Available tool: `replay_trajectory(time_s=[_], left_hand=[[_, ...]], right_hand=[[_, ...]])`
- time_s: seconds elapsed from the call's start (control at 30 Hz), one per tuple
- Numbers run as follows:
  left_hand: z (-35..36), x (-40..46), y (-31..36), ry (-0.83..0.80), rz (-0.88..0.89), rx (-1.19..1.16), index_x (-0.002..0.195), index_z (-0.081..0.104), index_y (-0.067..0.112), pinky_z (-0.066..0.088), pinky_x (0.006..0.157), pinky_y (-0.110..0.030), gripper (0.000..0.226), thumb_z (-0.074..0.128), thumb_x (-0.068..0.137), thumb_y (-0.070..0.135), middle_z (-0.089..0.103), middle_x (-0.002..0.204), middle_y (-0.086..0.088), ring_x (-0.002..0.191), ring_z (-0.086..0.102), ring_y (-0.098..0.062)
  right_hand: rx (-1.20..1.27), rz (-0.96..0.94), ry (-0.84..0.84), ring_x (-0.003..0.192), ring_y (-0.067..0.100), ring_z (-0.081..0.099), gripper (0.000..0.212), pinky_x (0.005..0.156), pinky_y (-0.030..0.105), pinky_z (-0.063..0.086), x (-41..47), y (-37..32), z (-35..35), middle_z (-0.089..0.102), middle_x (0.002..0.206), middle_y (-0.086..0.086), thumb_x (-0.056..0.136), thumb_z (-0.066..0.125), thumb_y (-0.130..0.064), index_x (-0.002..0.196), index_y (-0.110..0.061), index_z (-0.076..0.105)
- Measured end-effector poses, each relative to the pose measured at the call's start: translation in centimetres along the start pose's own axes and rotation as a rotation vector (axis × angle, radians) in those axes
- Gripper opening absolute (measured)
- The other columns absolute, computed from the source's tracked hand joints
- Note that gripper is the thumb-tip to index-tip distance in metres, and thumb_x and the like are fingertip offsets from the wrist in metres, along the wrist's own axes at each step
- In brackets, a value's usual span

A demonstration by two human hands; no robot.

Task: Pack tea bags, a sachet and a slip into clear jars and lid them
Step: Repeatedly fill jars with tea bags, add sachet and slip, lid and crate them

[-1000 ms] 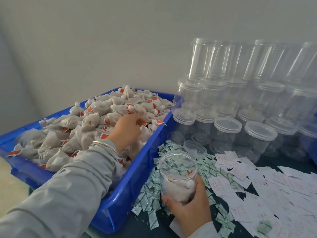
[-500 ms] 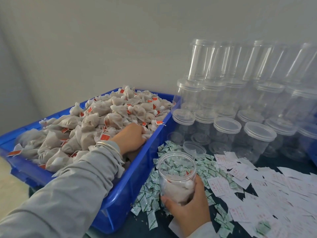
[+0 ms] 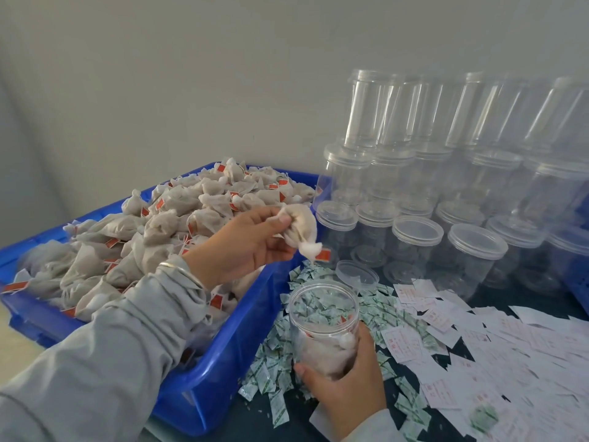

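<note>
My left hand [image 3: 245,244] pinches a white tea bag [image 3: 301,232] with a red tag, lifted above the right edge of the blue bin [image 3: 197,387]. The bin is heaped with tea bags [image 3: 165,224]. My right hand [image 3: 347,390] grips an open clear jar [image 3: 323,317] standing on the table, with tea bags in its lower part. The held bag hangs up and to the left of the jar's mouth. A loose clear lid [image 3: 357,272] lies just behind the jar. Green-and-white sachets [image 3: 271,371] are strewn around the jar, and white paper slips [image 3: 510,346] cover the table to the right.
Stacked empty clear jars with lids [image 3: 446,193] fill the back right, in rows and layers against the wall. A blue object's edge [image 3: 578,291] shows at the far right. The dark tabletop [image 3: 251,419] shows between bin and sachets.
My left hand has come up out of the tea bag heap with a bag pinched in it and moved right toward the jar. My right hand still holds the jar in place.
</note>
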State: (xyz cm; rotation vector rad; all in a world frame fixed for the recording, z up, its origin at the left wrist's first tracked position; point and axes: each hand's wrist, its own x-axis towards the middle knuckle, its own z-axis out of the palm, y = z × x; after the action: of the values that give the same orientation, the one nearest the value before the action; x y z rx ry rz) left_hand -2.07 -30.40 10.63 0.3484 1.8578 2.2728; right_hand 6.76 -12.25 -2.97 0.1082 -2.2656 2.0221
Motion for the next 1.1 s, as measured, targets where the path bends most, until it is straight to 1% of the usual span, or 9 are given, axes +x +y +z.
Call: replay_trajectory(time_s=[0.13,0.2,0.3,0.4,0.5,0.63,0.73,0.93,1.1], left_hand=[[0.6,-0.5,-0.2,-0.202,-0.041,0.1,0.08,0.074,0.019,0.056,0.064,-0.023,0.01,0.074,0.071,0.023,0.071,0.083,-0.007,0.071,0.068,-0.015],[0.5,-0.4,-0.1,-0.163,-0.024,0.105,0.078,0.074,0.02,0.055,0.061,-0.021,0.017,0.079,0.064,0.028,0.071,0.084,-0.005,0.068,0.066,-0.012],[-0.2,0.0,0.1,0.143,0.067,0.238,0.073,0.073,0.023,0.05,0.056,-0.02,0.014,0.079,0.066,0.034,0.069,0.073,0.003,0.064,0.059,-0.009],[-1.9,0.8,0.0,0.625,0.218,0.645,0.078,0.067,0.028,0.044,0.052,-0.013,0.007,0.069,0.084,0.025,0.065,0.065,0.016,0.059,0.057,0.001],[-3.5,1.0,0.0,0.78,0.218,0.925,0.086,0.065,0.03,0.042,0.058,-0.019,0.012,0.059,0.087,0.021,0.062,0.075,0.017,0.064,0.054,0.0],[-4.4,1.2,-0.8,0.578,-0.01,1.096,0.114,0.063,0.023,0.041,0.068,-0.015,0.03,0.051,0.089,0.011,0.062,0.106,0.01,0.087,0.058,-0.002],[-4.0,1.5,-1.3,0.428,-0.097,1.287,0.13,0.054,0.021,0.041,0.083,-0.023,0.042,0.049,0.09,0.01,0.058,0.126,0.0,0.111,0.055,-0.016],[-3.2,1.8,-2.3,0.257,-0.101,1.692,0.137,0.045,0.021,0.045,0.095,-0.037,0.053,0.061,0.086,0.022,0.053,0.13,-0.005,0.116,0.051,-0.025],[-2.6,2.1,-2.7,0.314,-0.122,1.839,0.117,0.056,0.015,0.048,0.085,-0.038,0.027,0.05,0.093,0.026,0.052,0.117,-0.008,0.103,0.055,-0.027]], right_hand=[[0.017,0.005,-0.002,0.112,0.014,0.058,0.111,0.097,0.04,0.049,0.1,0.1,-0.1,0.058,0.123,-0.003,0.032,0.083,-0.044,0.133,-0.023,0.042],[0.02,-0.002,0.012,0.109,0.008,0.058,0.102,0.09,0.025,0.052,0.1,0.2,-0.1,0.059,0.119,-0.008,0.035,0.087,-0.037,0.128,-0.027,0.045],[-0.001,-0.027,0.028,0.109,-0.003,0.052,0.09,0.074,-0.001,0.041,0.0,0.3,-0.2,0.054,0.119,-0.018,0.048,0.092,-0.022,0.123,-0.032,0.044],[-0.011,-0.036,0.019,0.107,-0.008,0.051,0.09,0.074,-0.002,0.04,0.0,0.3,-0.2,0.054,0.12,-0.017,0.051,0.091,-0.019,0.125,-0.031,0.043],[-0.013,-0.04,0.014,0.108,-0.005,0.051,0.091,0.073,-0.004,0.039,-0.1,0.2,-0.2,0.052,0.12,-0.019,0.051,0.091,-0.015,0.124,-0.032,0.04],[-0.022,-0.041,0.021,0.103,-0.015,0.049,0.089,0.077,-0.004,0.036,-0.1,0.3,-0.2,0.049,0.119,-0.022,0.052,0.091,-0.016,0.121,-0.036,0.038],[-0.044,-0.033,0.004,0.114,0.001,0.049,0.096,0.094,0.015,0.039,-0.1,0.4,-0.2,0.048,0.126,-0.016,0.052,0.091,-0.023,0.128,-0.034,0.034],[-0.021,-0.035,0.005,0.116,0.006,0.051,0.095,0.099,0.027,0.044,-0.2,0.6,-0.2,0.051,0.125,-0.013,0.049,0.092,-0.02,0.125,-0.035,0.036],[-0.035,-0.045,-0.001,0.119,0.007,0.049,0.101,0.102,0.03,0.043,-0.3,0.5,-0.2,0.05,0.131,-0.011,0.05,0.091,-0.027,0.134,-0.029,0.036]])
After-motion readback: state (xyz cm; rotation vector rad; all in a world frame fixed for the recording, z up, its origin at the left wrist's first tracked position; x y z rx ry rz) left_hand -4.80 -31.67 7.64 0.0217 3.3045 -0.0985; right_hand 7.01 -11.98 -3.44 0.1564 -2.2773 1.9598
